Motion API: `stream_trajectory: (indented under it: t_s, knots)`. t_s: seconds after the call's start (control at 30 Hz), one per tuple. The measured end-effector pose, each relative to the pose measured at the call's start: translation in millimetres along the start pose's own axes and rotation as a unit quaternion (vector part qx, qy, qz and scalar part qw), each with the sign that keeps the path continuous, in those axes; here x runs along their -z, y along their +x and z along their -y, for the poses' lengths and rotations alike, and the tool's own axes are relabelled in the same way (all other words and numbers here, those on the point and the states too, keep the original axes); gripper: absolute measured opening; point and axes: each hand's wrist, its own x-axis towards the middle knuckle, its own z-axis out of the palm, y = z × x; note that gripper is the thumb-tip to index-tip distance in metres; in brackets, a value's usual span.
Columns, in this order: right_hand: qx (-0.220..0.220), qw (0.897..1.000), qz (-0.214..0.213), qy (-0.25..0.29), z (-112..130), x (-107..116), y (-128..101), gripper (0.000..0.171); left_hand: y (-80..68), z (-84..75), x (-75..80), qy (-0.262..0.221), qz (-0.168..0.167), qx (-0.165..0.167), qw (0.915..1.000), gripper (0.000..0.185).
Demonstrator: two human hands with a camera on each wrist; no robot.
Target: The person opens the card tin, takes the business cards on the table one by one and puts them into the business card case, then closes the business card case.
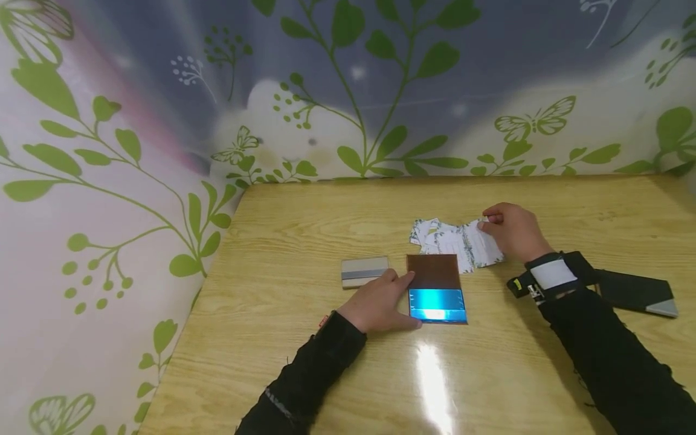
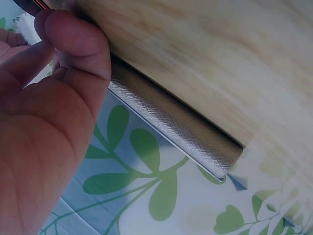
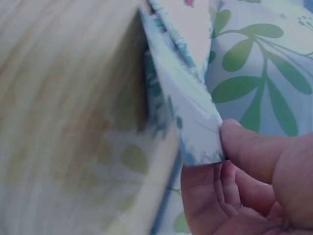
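A flat open holder (image 1: 437, 287), brown at the far half and shiny blue at the near half, lies mid-table. My left hand (image 1: 393, 289) lies flat beside it, fingers straight, fingertips touching its left edge. Just behind that hand sits a small grey textured case (image 1: 364, 270), which shows in the left wrist view as a grey case (image 2: 171, 128) beyond my left hand (image 2: 49, 122). A loose pile of white cards with green print (image 1: 454, 241) lies behind the holder. My right hand (image 1: 487, 223) pinches one card at the pile's right end; the card (image 3: 193, 122) sits between thumb and fingers (image 3: 244, 147).
A black flat case with a grey corner (image 1: 636, 292) lies on the wooden table (image 1: 304, 229) to the right, past my right wrist. Leaf-patterned walls (image 1: 109, 199) close in the left and far sides. A light glare lies on the near tabletop.
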Motion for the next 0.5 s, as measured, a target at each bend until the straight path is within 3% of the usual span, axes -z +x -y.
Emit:
stream_trajectory:
  t_s: [0.1, 0.3, 0.4, 0.5]
  knots:
    - [0.015, 1.0, 0.001, -0.005, 9.3, 2.4, -3.6, 0.033, -0.3, -0.1, 0.2, -0.003, -0.001, 0.0, 1.0, 0.092]
    - [0.06, 0.998, 0.004, 0.005, 35.5, 5.8, -12.9, 0.044, 0.3, 0.0, 0.2, -0.007, -0.001, 0.002, 1.0, 0.092]
    - [0.084, 0.995, 0.04, 0.03, 47.5, 3.2, -18.3, 0.043, 1.2, 0.4, 1.0, -0.009, -0.002, 0.003, 1.0, 0.093]
    - [0.1, 0.987, 0.112, 0.054, 56.3, -3.8, -22.8, 0.035, 2.1, 1.1, 1.6, -0.01, -0.002, 0.005, 0.9999, 0.094]
